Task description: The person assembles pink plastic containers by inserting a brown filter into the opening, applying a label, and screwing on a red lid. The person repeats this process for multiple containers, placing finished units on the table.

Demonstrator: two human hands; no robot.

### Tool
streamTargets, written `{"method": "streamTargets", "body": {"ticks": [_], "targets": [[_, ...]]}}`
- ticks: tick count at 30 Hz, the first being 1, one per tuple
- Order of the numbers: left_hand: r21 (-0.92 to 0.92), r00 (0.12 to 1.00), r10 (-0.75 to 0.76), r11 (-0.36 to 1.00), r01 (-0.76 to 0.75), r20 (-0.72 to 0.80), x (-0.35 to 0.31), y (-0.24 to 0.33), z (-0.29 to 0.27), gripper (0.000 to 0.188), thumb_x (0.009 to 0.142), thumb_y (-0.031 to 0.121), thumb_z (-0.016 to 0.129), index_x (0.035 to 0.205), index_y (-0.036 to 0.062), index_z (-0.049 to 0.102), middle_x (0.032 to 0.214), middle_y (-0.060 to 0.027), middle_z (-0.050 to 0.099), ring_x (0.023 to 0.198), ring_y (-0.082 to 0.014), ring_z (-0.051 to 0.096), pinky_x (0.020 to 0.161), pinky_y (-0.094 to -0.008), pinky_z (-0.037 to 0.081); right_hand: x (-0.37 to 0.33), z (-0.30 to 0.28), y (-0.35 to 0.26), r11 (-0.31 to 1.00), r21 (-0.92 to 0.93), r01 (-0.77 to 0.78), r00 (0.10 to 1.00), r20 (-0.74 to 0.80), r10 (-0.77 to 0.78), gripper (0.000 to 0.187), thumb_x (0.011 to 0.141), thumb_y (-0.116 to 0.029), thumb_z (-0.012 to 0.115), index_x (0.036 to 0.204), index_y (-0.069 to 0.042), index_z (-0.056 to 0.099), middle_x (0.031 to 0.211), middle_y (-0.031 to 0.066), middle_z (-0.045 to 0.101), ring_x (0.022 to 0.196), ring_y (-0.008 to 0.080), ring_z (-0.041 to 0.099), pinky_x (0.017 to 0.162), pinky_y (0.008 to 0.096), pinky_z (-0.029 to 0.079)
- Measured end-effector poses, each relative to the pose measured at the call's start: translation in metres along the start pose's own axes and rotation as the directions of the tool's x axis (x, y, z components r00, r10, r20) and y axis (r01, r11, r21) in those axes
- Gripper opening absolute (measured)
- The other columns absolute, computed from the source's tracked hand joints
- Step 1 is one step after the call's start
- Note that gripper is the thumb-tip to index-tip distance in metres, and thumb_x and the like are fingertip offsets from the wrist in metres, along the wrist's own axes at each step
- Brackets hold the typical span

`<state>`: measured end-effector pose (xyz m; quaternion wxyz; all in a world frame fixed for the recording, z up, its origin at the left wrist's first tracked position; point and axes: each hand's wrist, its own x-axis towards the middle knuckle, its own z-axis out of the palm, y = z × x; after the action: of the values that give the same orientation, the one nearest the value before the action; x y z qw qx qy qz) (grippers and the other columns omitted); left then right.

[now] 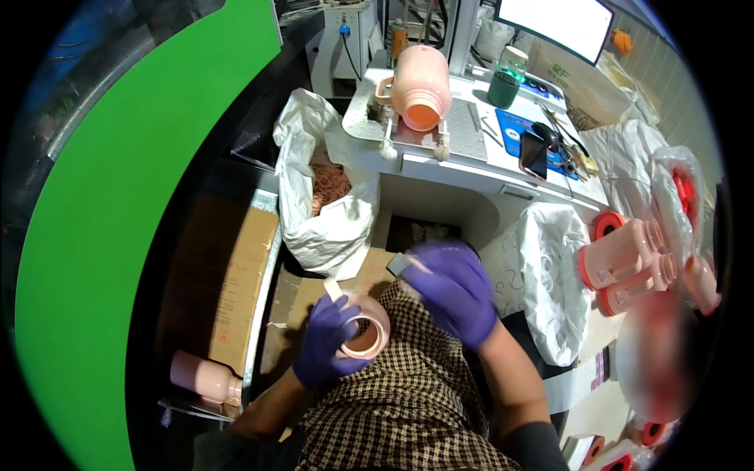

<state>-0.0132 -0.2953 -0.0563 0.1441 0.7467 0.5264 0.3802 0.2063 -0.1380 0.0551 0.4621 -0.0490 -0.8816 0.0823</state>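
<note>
Purple gloves cover both hands. My left hand [328, 345] is closed around a pink plastic bottle [378, 323] above my lap, its open round mouth turned up toward me. A pale handle [334, 290] sticks out from the bottle's far left side. Just to the right and beyond the bottle is my right hand [452, 290], blurred by motion, its fingers drawn together. By its fingertips shows a small, flat grey piece [399, 264]. What the right fingers hold is too smeared to name.
A larger pink jug [422, 74] lies on a stand on the white bench [471, 177]. White sacks [326, 247] flank my knees; the left one contains brownish shavings. Pink bottles [620, 255] with red bases lie at right. Another pink bottle [206, 378] lies lower left, near a cardboard box [243, 282].
</note>
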Motion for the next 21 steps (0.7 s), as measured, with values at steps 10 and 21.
{"method": "streamTargets", "body": {"ticks": [10, 21], "targets": [[-0.017, 0.969, -0.124, 0.992, 0.123, -0.216, -0.018, -0.011, 0.016, 0.043, 0.058, 0.025, 0.098, 0.079, 0.0087, 0.063, 0.125, -0.0155, 0.063, 0.115, -0.039, 0.061, 0.103, -0.055, 0.046, -0.028, 0.148, 0.109, 0.984, 0.038, -0.173, 0.979, 0.119, 0.168, 0.046, 0.087, -0.027, 0.073, 0.131, -0.014, 0.066, 0.14, 0.0215, 0.054, 0.126, 0.0406, 0.054, 0.106, 0.0488, 0.045], [-0.076, 0.971, -0.085, 0.995, 0.07, -0.225, 0.044, 0.011, 0.032, 0.074, 0.061, 0.009, 0.093, 0.126, 0.0063, 0.059, 0.124, -0.0152, 0.062, 0.115, -0.0401, 0.06, 0.099, -0.0492, 0.049, -0.313, -0.195, 0.174, 0.103, -0.719, -0.687, 0.383, -0.238, 0.892, 0.042, 0.095, -0.039, 0.065, 0.116, -0.003, 0.071, 0.11, 0.0238, 0.068, 0.108, 0.0373, 0.065, 0.092, 0.0499, 0.05]]}}
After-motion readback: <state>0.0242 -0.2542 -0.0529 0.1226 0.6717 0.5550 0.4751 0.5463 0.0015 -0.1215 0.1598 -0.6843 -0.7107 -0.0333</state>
